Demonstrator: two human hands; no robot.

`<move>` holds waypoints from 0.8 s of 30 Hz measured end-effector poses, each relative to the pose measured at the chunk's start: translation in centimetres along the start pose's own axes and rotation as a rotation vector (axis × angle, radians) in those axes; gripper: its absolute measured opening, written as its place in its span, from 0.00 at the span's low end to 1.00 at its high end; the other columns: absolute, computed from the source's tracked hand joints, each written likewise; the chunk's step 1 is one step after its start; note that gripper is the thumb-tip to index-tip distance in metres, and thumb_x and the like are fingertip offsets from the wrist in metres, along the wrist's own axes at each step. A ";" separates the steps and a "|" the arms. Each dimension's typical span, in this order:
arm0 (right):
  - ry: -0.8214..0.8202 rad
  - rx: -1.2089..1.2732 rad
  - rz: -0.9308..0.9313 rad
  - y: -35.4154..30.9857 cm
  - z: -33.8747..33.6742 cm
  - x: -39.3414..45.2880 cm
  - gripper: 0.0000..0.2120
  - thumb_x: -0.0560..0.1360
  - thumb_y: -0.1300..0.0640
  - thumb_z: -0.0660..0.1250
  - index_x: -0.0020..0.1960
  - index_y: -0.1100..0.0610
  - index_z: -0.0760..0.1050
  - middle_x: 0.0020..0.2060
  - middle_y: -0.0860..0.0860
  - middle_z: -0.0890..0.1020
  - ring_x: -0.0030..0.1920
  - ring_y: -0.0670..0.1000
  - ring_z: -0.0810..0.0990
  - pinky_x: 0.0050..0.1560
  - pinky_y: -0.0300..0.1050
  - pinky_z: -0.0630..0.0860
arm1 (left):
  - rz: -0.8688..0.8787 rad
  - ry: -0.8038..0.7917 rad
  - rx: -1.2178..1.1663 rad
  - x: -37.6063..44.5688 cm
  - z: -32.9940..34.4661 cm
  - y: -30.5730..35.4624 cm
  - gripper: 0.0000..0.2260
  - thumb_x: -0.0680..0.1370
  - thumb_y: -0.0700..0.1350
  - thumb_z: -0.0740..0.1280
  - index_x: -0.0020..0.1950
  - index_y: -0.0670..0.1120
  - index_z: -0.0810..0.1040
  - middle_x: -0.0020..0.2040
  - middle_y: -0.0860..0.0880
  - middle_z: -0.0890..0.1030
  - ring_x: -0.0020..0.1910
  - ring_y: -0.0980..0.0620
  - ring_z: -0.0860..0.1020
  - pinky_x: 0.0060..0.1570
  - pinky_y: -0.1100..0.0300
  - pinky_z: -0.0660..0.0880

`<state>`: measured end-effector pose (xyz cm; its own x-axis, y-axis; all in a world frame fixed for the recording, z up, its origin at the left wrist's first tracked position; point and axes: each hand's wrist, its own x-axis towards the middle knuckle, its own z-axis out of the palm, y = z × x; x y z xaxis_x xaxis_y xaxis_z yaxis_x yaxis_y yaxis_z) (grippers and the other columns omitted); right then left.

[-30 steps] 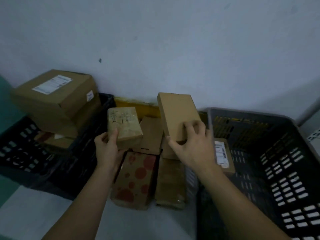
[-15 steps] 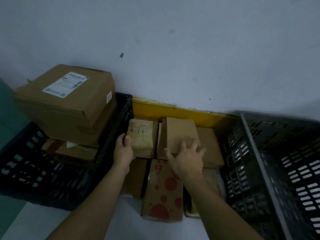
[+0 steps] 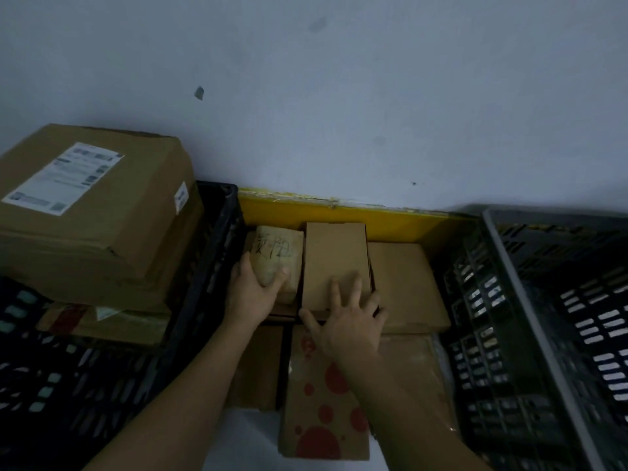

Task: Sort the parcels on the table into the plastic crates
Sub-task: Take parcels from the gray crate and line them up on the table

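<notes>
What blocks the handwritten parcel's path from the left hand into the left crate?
Likely the large labelled box: it sits in the black crate on the left and rises above its rim. The left hand already grips the handwritten parcel; only the crate wall lies between them.

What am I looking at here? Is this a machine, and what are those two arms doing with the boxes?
No machine: a person wears a camera on the head, looking down at their own two arms. The left hand grips a small parcel with handwriting. The right hand lies flat, fingers spread, on a plain brown box. Nearer the person lies a red-spotted parcel, with more brown parcels around it. A black crate on the left holds a large labelled carton; a grey crate stands on the right.
</notes>
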<state>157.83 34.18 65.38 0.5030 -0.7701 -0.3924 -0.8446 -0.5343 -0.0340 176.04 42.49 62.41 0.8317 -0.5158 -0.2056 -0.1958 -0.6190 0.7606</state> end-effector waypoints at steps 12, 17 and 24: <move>0.071 0.018 -0.030 1.3 0.1 0.0 0.47 0.76 0.19 0.36 0.87 0.42 0.33 0.85 0.56 0.31 0.84 0.71 0.37 0.81 0.73 0.46 | 0.185 0.087 0.483 -0.8 0.3 1.3 0.38 0.83 0.70 0.51 0.87 0.49 0.52 0.87 0.42 0.53 0.84 0.38 0.53 0.80 0.33 0.56; 0.211 0.068 -0.032 5.6 -0.4 -1.4 0.43 0.80 0.22 0.38 0.88 0.43 0.36 0.86 0.55 0.34 0.86 0.65 0.38 0.83 0.71 0.45 | 0.333 0.133 0.582 -2.9 -0.2 1.5 0.35 0.84 0.66 0.53 0.86 0.48 0.57 0.86 0.40 0.55 0.85 0.39 0.51 0.81 0.32 0.53; 0.233 0.113 0.147 12.9 3.3 -6.7 0.46 0.77 0.20 0.42 0.87 0.42 0.39 0.88 0.57 0.41 0.86 0.66 0.45 0.83 0.70 0.51 | 0.570 0.074 0.584 -9.9 3.0 2.6 0.35 0.84 0.67 0.50 0.86 0.49 0.59 0.87 0.42 0.55 0.86 0.41 0.51 0.83 0.36 0.49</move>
<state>143.01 33.59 64.49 0.3910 -0.9028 -0.1793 -0.9201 -0.3787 -0.0996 165.77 44.17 64.61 0.5507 -0.8167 0.1723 -0.8210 -0.4926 0.2887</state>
